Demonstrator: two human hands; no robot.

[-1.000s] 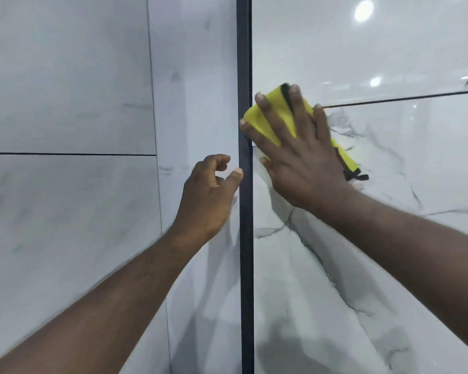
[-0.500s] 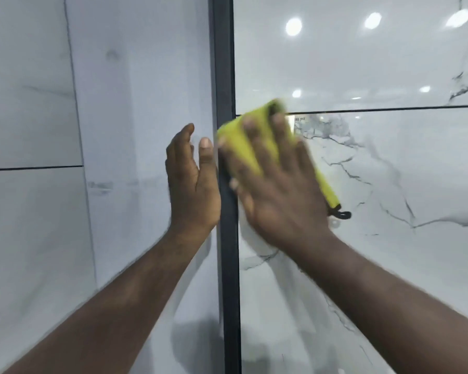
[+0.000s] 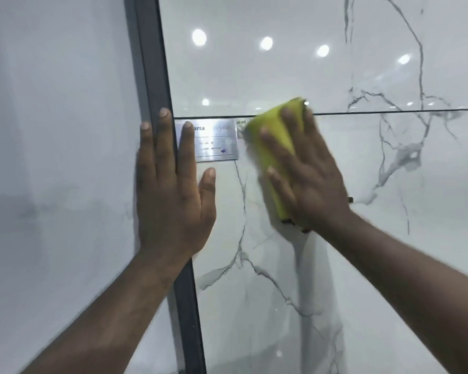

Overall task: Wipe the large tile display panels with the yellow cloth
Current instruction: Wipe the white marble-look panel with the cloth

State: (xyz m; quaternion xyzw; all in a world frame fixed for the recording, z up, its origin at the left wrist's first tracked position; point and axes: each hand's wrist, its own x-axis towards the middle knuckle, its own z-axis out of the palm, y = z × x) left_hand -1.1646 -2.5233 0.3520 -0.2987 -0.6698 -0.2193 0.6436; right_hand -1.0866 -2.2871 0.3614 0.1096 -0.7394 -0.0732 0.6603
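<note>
**state.** the right hand point(image 3: 308, 182) lies flat on the veined right panel point(image 3: 389, 252). its grip is fully opened out, fingers straight and spread, and it pins the yellow cloth point(image 3: 272, 118) against the tile by pressure alone. nothing is curled round the cloth. the left hand point(image 3: 170, 195) is likewise flat and holds nothing. it rests across the dark frame strip point(image 3: 149, 63), with its fingers reaching onto the panels on either side.

**position of the cloth.** the cloth sits under the right palm and fingers and shows along the hand's left edge. its long axis runs roughly up and down. its upper end reaches the horizontal joint point(image 3: 389, 112) between the upper and lower tiles (motion blur hides the exact edge).

**key relation.** most of the bare panel lies to the right of the cloth and below it. the right hand is the only one on the cloth, so the next stroke probably runs rightward or downward.

**obstructions.** a metal label plate point(image 3: 219, 143) is fixed just left of the cloth, with one left finger overlapping its left end. a leftward stroke would meet the plate, then the left hand. the plain left panel point(image 3: 52, 130) lies beyond the strip, well apart from the cloth.
</note>
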